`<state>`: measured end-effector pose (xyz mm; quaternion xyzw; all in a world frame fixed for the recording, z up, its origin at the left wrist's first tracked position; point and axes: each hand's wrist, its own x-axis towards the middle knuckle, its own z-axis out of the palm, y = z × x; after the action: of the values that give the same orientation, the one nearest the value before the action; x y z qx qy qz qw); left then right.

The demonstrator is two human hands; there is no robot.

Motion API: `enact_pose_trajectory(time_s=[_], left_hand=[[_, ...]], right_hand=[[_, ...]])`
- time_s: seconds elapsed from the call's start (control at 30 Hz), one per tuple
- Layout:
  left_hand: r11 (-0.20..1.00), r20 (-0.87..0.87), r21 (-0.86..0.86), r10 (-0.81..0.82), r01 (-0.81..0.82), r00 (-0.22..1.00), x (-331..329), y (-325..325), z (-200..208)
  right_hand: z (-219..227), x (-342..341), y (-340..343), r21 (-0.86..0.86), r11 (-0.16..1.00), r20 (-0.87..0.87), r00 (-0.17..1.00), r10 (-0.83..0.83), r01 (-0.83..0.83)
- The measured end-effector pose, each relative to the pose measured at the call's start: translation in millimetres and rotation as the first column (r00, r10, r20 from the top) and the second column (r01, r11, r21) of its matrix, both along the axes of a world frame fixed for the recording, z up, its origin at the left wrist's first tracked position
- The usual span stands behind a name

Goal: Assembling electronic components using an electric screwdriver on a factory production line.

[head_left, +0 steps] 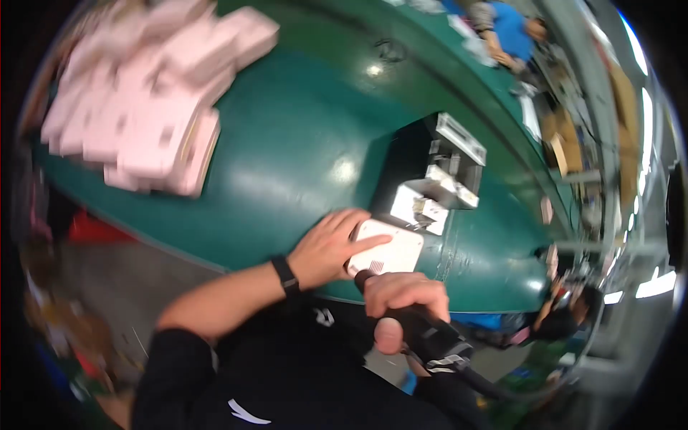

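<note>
A white square plastic housing (394,247) with rounded corners, small corner holes and a slotted patch lies near the table's front edge. My left hand (333,247) grips it from the left, the fingers along its far side and the thumb stretched across its top. My right hand (408,294) is wrapped round a black electric screwdriver (433,337), whose dark nose meets the housing's near left corner. Its tip is hidden. Just beyond the housing stands a black box-shaped device (412,161) with an open front and bright metal parts inside.
Stacked white housings (143,122), blurred, fill the table's far left. A dark cable (502,390) trails right from the screwdriver. The green table (287,143) curves round; another person (512,36) works at its far side, and a person (562,315) is at the right.
</note>
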<state>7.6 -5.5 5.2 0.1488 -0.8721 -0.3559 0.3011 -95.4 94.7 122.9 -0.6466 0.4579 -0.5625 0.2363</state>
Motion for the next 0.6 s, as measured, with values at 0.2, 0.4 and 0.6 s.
enact_pose_trajectory(time_s=[0.2,0.4,0.6], left_hand=[[0.999,0.077,0.012,-0.032,0.031,0.997,-8,11,-5],[0.999,0.129,0.033,0.023,-0.027,0.991,43,11,23],[0.935,0.07,-0.052,0.353,-0.35,0.933,71,-9,30]], right_hand=[[4,-13,12,0.123,0.971,-0.104,0.976,-0.192,0.204],[69,-64,65,-0.148,0.885,0.757,0.627,-0.186,0.441],[-21,-118,97,0.09,0.736,0.632,0.532,-0.563,0.671]])
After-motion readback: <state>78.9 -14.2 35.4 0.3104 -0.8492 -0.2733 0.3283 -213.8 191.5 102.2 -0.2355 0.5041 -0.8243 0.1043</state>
